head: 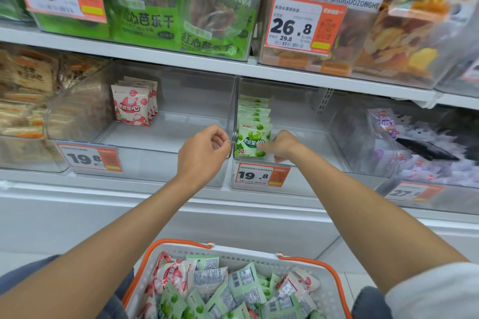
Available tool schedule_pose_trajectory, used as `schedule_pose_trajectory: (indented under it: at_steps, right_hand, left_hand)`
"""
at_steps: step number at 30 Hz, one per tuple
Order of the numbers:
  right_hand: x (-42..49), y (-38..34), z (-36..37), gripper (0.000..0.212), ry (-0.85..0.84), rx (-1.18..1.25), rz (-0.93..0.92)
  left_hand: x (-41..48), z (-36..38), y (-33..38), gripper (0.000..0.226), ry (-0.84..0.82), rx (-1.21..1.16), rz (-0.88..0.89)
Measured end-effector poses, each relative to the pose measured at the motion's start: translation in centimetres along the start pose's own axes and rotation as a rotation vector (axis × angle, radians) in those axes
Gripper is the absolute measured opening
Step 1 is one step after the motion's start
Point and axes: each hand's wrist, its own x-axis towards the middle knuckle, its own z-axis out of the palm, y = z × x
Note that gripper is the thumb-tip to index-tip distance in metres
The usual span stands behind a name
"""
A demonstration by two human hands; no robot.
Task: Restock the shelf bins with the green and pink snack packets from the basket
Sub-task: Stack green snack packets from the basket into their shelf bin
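A row of green snack packets (252,137) stands upright in the right clear bin (259,190). My right hand (281,146) reaches into that bin and touches the right edge of the front green packet with its fingertips. My left hand (203,151) hovers in front of the wall between the two bins, fingers curled with nothing in them. A short row of pink packets (132,105) stands at the back left of the left clear bin (166,163). Below, the white basket with an orange rim (178,243) holds several green and pink packets (233,290).
Price tags reading 19.8 (89,158) hang on both bin fronts. Neighbouring bins hold brown packets (26,101) at left and purple packets (420,142) at right. The shelf above (181,58) carries green guava bags and dried fruit mixes close over the bins.
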Motion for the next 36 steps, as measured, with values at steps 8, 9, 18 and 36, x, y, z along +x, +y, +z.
schedule_pose_trajectory:
  at_steps: [8, 9, 18, 36]
  right_hand:
    - [-7.2, 1.1, -0.3, 0.008, 0.430, 0.045, -0.385]
    - [-8.7, 1.6, 0.4, 0.009, 0.431, 0.051, -0.439]
    - [-15.5, 14.1, 13.3, 0.019, -0.280, -0.149, -0.187]
    - [-14.5, 12.6, 11.9, 0.008, -0.315, 0.092, -0.334]
  left_hand:
    - [-4.5, -0.2, 0.7, 0.012, -0.056, -0.021, 0.017]
    - [-5.1, 0.1, 0.4, 0.013, -0.124, 0.020, -0.021]
    - [-12.4, 3.2, -7.5, 0.015, -0.823, 0.382, -0.242]
    - [-14.6, 5.2, -8.2, 0.076, -0.950, 0.283, -0.060]
